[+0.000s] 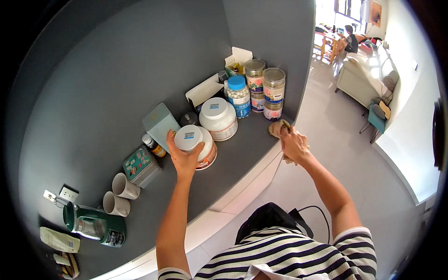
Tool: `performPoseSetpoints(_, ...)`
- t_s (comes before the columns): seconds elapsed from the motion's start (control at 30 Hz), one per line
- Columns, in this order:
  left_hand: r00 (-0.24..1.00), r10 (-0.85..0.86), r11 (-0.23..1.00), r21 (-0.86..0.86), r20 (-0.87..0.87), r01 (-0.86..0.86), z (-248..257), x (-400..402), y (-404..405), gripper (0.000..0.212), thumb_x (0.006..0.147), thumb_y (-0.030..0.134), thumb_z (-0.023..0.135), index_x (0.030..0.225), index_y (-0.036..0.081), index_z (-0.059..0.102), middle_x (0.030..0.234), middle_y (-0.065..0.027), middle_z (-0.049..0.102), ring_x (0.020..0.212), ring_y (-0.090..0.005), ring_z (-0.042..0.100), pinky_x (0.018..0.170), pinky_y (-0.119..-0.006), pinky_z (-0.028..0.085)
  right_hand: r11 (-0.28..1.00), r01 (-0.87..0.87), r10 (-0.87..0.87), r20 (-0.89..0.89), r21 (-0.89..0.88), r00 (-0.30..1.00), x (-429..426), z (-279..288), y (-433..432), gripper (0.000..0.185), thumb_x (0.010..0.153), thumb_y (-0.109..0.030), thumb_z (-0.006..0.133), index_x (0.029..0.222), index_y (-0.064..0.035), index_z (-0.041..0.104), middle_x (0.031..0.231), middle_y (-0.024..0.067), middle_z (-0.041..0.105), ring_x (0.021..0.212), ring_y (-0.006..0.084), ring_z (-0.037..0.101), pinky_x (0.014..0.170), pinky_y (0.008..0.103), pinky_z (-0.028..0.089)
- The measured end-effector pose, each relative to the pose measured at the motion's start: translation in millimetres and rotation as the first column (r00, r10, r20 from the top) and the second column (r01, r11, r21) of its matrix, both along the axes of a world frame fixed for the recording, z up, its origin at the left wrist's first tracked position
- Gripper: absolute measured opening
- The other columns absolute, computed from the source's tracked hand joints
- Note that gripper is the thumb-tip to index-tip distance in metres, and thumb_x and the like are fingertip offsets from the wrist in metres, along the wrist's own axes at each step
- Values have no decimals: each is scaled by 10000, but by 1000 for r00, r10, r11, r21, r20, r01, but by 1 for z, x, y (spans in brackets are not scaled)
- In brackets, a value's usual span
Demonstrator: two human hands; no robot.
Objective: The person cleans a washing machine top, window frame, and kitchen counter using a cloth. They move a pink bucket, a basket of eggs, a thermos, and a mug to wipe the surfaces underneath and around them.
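Note:
My left hand (186, 159) grips the white lid of a squat white plastic tub (207, 154), thumb on one side and fingers on the other. In my right hand (294, 143) is a bunched beige cloth (279, 128), pressed on the grey countertop (241, 140) near its right end. A second white tub (218, 120) stands just behind the first. Beyond it are a clear bottle with a blue lid (238, 98) and stacked clear-lidded jars (274, 87). A pale green box (161, 122) leans beside the held tub.
Left along the counter are a small brown bottle (154, 145), a decorated tin (140, 164), two mugs (122, 187) and a green-trimmed glass kettle (94, 225). Grey walls bound the counter. A sofa (360, 77) and a seated person (351, 40) are far off at upper right.

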State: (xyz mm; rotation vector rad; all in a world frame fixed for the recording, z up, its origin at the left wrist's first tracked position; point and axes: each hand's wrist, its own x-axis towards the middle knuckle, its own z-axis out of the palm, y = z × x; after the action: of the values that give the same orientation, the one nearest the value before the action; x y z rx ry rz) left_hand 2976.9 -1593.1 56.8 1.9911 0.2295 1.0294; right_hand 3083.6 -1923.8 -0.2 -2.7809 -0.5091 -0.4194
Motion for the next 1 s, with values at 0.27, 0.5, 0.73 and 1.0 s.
performPoseSetpoints(0.27, 977, 212, 909, 362, 23, -206, 6, -12, -7, 1035, 586, 211, 832, 1389, 26, 206, 1350, -214, 316, 1256, -387, 271, 1035, -515, 219, 916, 221, -217, -49, 334, 975, 39, -15, -83, 295, 860, -241, 520, 1059, -30, 573, 989, 229, 592, 878, 416, 596, 752, 484, 482)
performPoseSetpoints(0.5, 996, 78, 927, 364, 35, -86, 33, -41, -88, 716, 697, 144, 696, 1307, -7, 354, 1261, -205, 407, 1196, -363, 342, 1016, -461, 250, 387, -149, 20, 154, 910, 988, 129, 126, -92, 427, 856, -266, 534, 1212, -31, 554, 888, 181, 633, 853, 302, 617, 775, 347, 466)
performPoseSetpoints(0.73, 998, 31, 975, 223, -59, -18, -5, -5, -229, 550, 723, 182, 693, 1198, -3, 488, 1228, -177, 459, 1161, -331, 407, 1005, -436, 287, -17, -101, 458, 98, 995, 883, 157, 122, -32, 350, 933, -322, 461, 1048, -10, 571, 880, 97, 593, 811, 188, 518, 745, 321, 433)
performPoseSetpoints(1.0, 957, -199, 975, 57, -213, 216, -31, 70, -353, 501, 801, 204, 681, 1219, 7, 486, 1247, -127, 436, 1186, -244, 411, 997, -376, 319, 806, -81, 458, -531, 586, 713, 151, -95, -101, 347, 880, -316, 439, 792, -24, 607, 778, 211, 625, 741, 368, 606, 672, 448, 464)
